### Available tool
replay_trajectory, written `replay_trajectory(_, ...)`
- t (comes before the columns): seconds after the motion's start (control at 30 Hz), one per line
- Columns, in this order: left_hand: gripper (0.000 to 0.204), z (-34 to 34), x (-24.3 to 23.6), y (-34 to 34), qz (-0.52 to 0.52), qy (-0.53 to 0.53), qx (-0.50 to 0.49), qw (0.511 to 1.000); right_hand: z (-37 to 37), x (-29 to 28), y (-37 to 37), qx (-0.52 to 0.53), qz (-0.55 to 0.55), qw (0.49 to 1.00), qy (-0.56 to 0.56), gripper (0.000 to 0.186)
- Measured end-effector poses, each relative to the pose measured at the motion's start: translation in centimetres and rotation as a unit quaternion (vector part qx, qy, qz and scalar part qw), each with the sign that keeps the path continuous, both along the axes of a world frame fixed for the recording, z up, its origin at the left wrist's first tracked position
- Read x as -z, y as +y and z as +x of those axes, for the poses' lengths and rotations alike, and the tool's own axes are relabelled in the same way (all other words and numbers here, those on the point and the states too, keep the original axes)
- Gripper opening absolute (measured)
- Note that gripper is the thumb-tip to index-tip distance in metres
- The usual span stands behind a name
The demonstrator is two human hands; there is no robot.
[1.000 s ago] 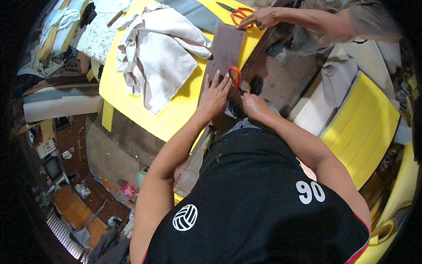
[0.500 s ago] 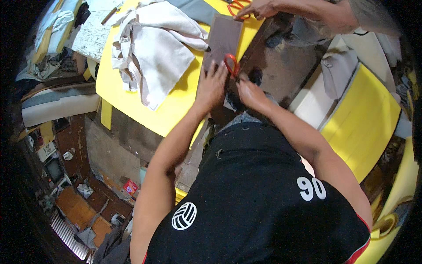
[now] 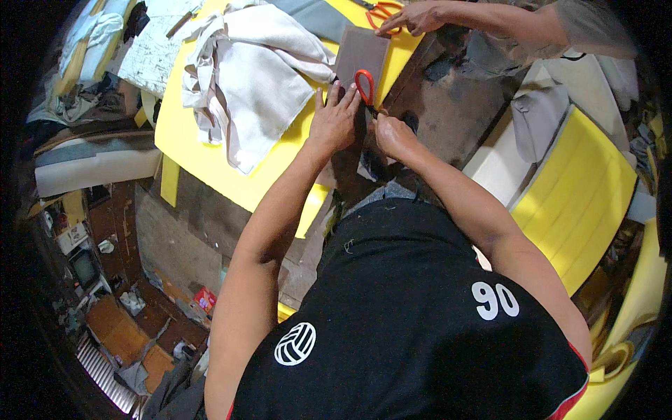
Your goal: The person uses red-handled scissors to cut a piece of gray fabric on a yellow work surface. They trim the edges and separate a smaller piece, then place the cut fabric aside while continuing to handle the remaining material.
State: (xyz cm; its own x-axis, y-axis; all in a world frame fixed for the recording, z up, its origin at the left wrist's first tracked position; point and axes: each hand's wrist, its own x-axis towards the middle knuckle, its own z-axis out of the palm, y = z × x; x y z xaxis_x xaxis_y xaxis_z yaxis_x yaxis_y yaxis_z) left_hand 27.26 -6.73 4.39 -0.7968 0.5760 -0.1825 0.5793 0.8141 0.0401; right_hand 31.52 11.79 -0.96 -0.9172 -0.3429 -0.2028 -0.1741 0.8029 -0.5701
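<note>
My left hand (image 3: 333,124) lies with fingers spread on the near part of a flat grey-brown rectangular piece (image 3: 362,52), which rests on a yellow sheet (image 3: 280,164). My right hand (image 3: 396,136) is closed at the piece's right edge, around the dark lower part of red-handled scissors (image 3: 365,87). Their red loop points away from me, over the piece; the blades are mostly hidden by my fingers. Another person's hand (image 3: 413,17) reaches in from the upper right, a finger at the piece's far end, beside orange-handled scissors (image 3: 385,10).
Crumpled off-white cloth (image 3: 255,91) covers part of the yellow sheet on the left. Grey material (image 3: 311,15) lies behind it. To the right stands a yellow panel (image 3: 577,199) with pale padded pieces (image 3: 493,157). Scraps and boards litter the floor at lower left.
Both my hands have shifted slightly farther from me, the red-handled scissors moving with the right one. The other person's hand stays at the far end of the piece.
</note>
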Motion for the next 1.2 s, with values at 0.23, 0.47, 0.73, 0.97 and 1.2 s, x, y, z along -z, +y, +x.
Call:
replay_trajectory(0.23,0.064,5.4,2.7,-0.3,-0.010,-0.008,0.015,1.000,4.7,-1.6,0.9,-0.012,-0.017,0.997,-0.079,0.025)
replay_trajectory(0.47,0.064,-0.8,0.2,-0.5,-0.029,0.000,0.006,1.000,-1.5,-0.6,0.2,0.002,0.003,1.000,0.000,0.026)
replay_trajectory(0.73,0.063,2.2,1.4,0.2,0.013,0.005,-0.004,1.000,1.9,0.6,0.9,0.014,-0.029,0.999,0.005,0.030)
replay_trajectory(0.97,0.057,2.0,1.6,0.5,-0.006,-0.002,0.024,1.000,1.8,-2.4,1.5,0.015,-0.006,0.998,-0.055,0.028)
replay_trajectory(1.2,0.065,-2.6,0.3,1.1,0.013,0.022,0.000,1.000,-3.1,0.8,1.1,0.008,0.010,1.000,-0.018,0.027)
